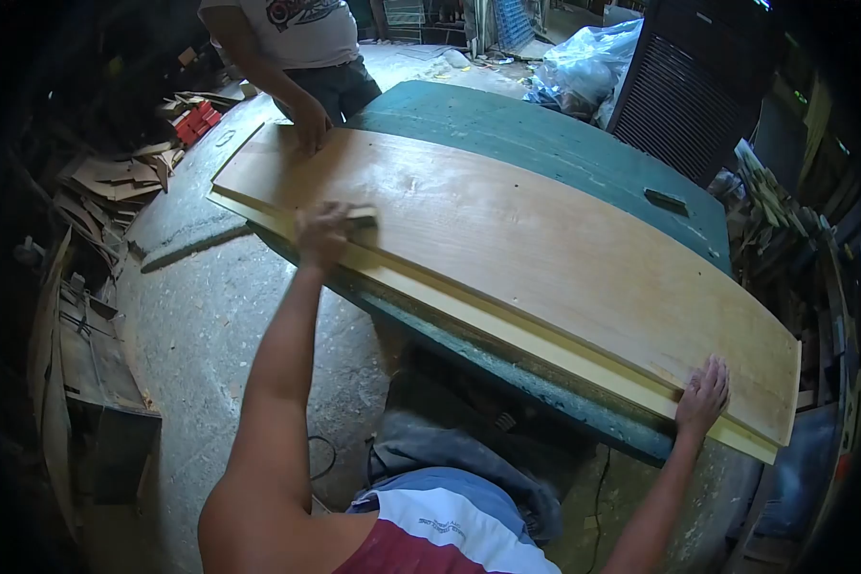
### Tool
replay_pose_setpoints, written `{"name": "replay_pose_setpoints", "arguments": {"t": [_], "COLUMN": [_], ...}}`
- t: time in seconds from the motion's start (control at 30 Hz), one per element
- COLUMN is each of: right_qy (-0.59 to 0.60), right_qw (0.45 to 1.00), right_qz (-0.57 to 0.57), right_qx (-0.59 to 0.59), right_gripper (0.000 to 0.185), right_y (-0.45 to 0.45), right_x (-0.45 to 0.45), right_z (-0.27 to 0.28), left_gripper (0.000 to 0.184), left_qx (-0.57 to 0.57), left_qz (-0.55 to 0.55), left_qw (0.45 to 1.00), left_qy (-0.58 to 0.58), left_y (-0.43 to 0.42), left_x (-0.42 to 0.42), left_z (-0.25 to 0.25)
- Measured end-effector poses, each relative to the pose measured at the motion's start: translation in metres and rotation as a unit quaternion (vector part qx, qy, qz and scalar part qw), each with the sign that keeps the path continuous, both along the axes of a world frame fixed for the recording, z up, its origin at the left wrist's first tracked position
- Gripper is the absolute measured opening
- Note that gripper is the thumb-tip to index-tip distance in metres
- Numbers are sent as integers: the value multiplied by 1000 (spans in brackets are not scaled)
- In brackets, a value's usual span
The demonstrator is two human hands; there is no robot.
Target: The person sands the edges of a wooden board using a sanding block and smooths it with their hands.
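A long wooden panel (507, 234) with a curved far edge lies flat in front of me. Beneath its near edge shows a second, pale yellow board (545, 335). My left hand (323, 232), slightly blurred, is closed around a small sanding block (361, 218) on the panel's surface, toward the left end. At the right end, my right hand (706, 394) rests with its fingers stretched flat over the panel's near edge.
A green worktable (545, 139) carries the boards, with a small dark block (666, 201) on it. Across the table, a person in a white shirt (301, 38) has a hand (311, 126) on the panel's far left. Wood scraps (124, 172) lie left; a dark louvred panel (679, 86) stands behind.
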State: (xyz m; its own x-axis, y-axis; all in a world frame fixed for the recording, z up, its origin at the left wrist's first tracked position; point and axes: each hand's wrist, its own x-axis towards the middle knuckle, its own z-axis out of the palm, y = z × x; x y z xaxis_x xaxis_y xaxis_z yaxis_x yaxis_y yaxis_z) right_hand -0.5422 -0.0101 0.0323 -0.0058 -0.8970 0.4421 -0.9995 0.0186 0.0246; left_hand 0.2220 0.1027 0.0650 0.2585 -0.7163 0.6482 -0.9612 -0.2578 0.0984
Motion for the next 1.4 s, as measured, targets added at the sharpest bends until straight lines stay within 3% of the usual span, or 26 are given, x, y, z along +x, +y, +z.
{"name": "replay_pose_setpoints", "arguments": {"t": [0.03, 0.13, 0.17, 0.2, 0.27, 0.37, 0.43, 0.5, 0.57, 0.67, 0.73, 0.77, 0.83, 0.87, 0.9, 0.93, 1.0, 1.1, 1.13, 1.23, 1.3, 1.4], "right_qy": [-5, -8, -1, 9, 9, 4, -1, -3, -9, -14, 14, 16, 13, 17, 15, 13, 6, 6, 10, 16, 5, 2], "right_qw": [1000, 1000, 1000, 1000, 1000, 1000, 1000, 1000, 1000, 1000, 1000, 1000, 1000, 1000, 1000, 1000, 1000, 1000, 1000, 1000, 999, 1000], "right_qz": [-4, -2, -3, -3, 3, 13, 24, 21, 19, 17, 15, 13, 9, 10, 12, 12, 16, 26, 24, -4, -14, 8], "right_qx": [2, -15, -13, -9, -4, 8, 3, -1, -4, -13, -11, -8, -5, -6, -6, -6, -6, -11, -13, 11, -35, -7], "right_gripper": [55, 55, 55, 55, 55, 55, 55, 55, 56, 57, 59, 59, 60, 60, 60, 60, 60, 60, 61, 61, 60, 59], "right_y": [1, 0, 0, -1, -1, 0, 1, 2, 4, 6, 6, 7, 8, 6, 5, 6, 9, 6, 7, 5, -6, 21], "right_x": [2, 2, 1, 0, -4, -8, -8, -4, -1, 3, 6, 7, 9, 9, 7, 5, 3, 1, 0, -4, 8, 27], "right_z": [-1, -3, -3, -3, -5, -1, -1, 1, 2, 3, 8, 9, 11, 12, 10, 9, 8, 7, 5, -9, 10, 15], "left_gripper": [29, 32, 30, 25, 20, 27, 32, 26, 28, 25, 27, 29, 32, 26, 35, 29, 26, 33, 38, 39, 51, 47], "left_qx": [-25, 15, -47, -48, -45, 11, 15, -1, -8, 3, 33, 44, 25, 32, 5, 6, 35, 82, 44, 39, 48, 59], "left_qz": [41, 5, -100, -191, -250, -331, -294, -177, -108, -137, -225, -258, -296, -348, -394, -420, -399, -442, -441, -377, -341, -366], "left_qw": [999, 1000, 985, 971, 967, 943, 956, 983, 994, 990, 974, 962, 954, 937, 919, 907, 916, 893, 896, 925, 937, 929], "left_qy": [-3, 22, 130, 138, 5, -18, 18, 54, -10, 31, 10, -77, -43, 2, 3, 15, -12, 28, 14, 13, -58, -23], "left_y": [-1, -7, -21, -32, -38, -26, -20, -17, 5, 26, 33, 30, 13, 6, -11, -17, -24, -26, -26, -8, 0, 2], "left_x": [28, -6, -38, -83, -175, -229, -190, -120, -48, -14, -33, -76, -135, -179, -207, -243, -303, -283, -252, -152, -88, -113], "left_z": [-10, 8, -1, 3, 15, 20, 20, 4, 1, -3, -12, 8, -4, 13, -3, -2, 4, 2, 2, 7, 3, 10]}}
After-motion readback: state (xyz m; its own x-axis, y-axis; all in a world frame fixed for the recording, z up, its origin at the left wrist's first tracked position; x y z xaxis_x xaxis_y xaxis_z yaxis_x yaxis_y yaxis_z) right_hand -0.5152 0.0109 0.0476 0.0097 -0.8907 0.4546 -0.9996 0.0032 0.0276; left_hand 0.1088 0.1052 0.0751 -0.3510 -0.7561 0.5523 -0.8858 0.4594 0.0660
